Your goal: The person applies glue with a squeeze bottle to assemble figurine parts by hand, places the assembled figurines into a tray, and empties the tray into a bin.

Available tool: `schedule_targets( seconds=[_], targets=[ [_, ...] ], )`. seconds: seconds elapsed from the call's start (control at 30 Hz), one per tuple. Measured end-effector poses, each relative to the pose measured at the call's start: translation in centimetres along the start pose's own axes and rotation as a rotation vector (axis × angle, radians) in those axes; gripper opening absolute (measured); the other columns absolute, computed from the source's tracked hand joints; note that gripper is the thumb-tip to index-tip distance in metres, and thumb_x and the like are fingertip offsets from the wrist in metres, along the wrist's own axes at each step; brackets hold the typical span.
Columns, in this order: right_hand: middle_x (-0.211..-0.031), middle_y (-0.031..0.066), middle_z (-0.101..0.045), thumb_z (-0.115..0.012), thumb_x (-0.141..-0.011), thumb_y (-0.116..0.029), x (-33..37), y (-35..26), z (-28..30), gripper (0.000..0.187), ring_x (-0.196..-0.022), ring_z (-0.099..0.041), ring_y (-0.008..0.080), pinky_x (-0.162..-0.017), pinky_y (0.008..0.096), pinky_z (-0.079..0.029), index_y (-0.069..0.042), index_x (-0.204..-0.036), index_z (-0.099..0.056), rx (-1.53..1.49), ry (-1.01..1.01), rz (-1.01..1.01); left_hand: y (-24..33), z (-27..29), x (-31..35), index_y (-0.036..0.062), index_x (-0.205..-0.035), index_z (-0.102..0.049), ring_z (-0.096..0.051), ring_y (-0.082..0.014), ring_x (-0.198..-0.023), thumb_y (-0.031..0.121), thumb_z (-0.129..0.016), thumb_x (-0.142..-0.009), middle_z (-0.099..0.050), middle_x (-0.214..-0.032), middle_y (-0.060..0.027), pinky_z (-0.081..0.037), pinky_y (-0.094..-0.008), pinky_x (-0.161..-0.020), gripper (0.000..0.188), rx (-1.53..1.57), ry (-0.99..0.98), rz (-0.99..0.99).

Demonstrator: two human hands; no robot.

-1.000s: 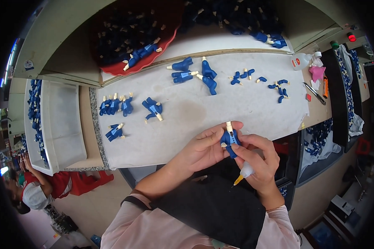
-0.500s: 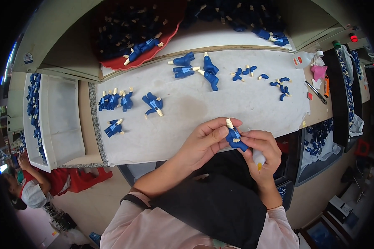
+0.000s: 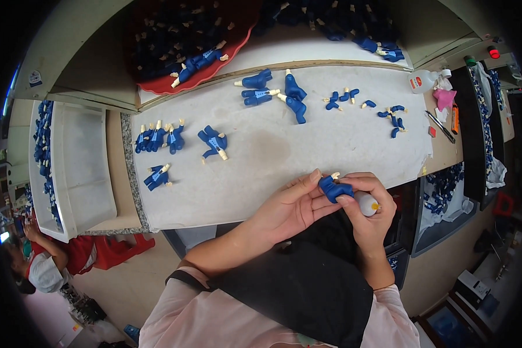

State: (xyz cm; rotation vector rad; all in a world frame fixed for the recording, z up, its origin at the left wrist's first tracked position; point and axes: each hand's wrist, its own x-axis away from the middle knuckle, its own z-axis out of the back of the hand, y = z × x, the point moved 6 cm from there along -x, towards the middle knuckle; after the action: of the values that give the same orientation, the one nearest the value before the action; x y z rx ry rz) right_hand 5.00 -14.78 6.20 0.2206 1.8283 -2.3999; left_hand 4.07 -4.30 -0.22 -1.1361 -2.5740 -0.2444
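One blue figure piece (image 3: 335,190), over the near edge of the white worktop (image 3: 232,194), pinched in the right hand (image 3: 372,227), which also cradles a squeeze bottle (image 3: 365,203); left hand (image 3: 293,210) half-curled at its side, hold unclear; seemingly an orienting step, next calling for steady fingers.

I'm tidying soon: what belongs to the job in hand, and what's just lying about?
Job in hand:
blue plastic-looking figure, in right hand
small white yellow-tipped bottle, same hand
bent blue arm pieces

Seemingly lying about:
pink star-shaped piece
flat red square
slim orange tool
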Motion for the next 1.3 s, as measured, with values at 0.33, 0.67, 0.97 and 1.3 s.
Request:
schedule_targets(
  seconds=[0.33, 0.67, 0.97, 1.3],
  targets=[
    [-0.082, 0.0108, -0.059, -0.067, -0.064, -0.004, 0.2, -1.5, -0.2, 0.018, -0.068, -0.057, 0.0184, -0.056, 0.0234, -0.045, -0.002, -0.081, -0.062, 0.194, -0.023, 0.267, 0.7, 0.0, 0.4, -0.0001, -0.111, -0.045, -0.052, -0.0188, -0.098, 0.025, -0.044, -0.087, -0.054, -0.102, -0.0107, -0.04, -0.033, -0.088, 0.035, -0.117, -0.068, -0.045],
    [-0.08, 0.006, -0.059, -0.069, -0.055, -0.003, 1.4, -2.9, -0.7, 0.024, -0.05, -0.045, 0.0128, -0.042, 0.0212, -0.034, -0.006, -0.078, -0.065, 0.37, -0.052, 0.513, 1.3, -0.5, 0.8, -0.0029, -0.116, -0.042, -0.053, -0.0173, -0.097, 0.023, -0.047, -0.085, -0.055, -0.103, -0.0123, -0.041, -0.0282, -0.086, 0.041, -0.228, -0.263, -0.107],
    [-0.075, 0.0059, -0.059, -0.071, -0.054, -0.002, 1.3, -2.7, -0.7, 0.021, -0.051, -0.048, 0.0141, -0.042, 0.0212, -0.036, -0.003, -0.074, -0.065, 0.332, -0.025, 0.508, 1.6, -0.6, 0.7, -0.0023, -0.108, -0.048, -0.054, -0.017, -0.094, 0.02, -0.051, -0.084, -0.056, -0.098, -0.0117, -0.042, -0.0279, -0.083, 0.033, -0.311, -0.241, -0.188],
    [-0.074, 0.0061, -0.06, -0.071, -0.054, -0.001, 1.2, -2.4, -0.7, 0.017, -0.049, -0.047, 0.0137, -0.041, 0.0215, -0.036, -0.002, -0.07, -0.064, 0.306, -0.032, 0.496, 1.5, -0.2, 0.7, -0.0004, -0.106, -0.05, -0.053, -0.0197, -0.095, 0.021, -0.05, -0.084, -0.054, -0.101, -0.0137, -0.042, -0.0312, -0.082, 0.031, -0.323, -0.224, -0.171]
  ],
)
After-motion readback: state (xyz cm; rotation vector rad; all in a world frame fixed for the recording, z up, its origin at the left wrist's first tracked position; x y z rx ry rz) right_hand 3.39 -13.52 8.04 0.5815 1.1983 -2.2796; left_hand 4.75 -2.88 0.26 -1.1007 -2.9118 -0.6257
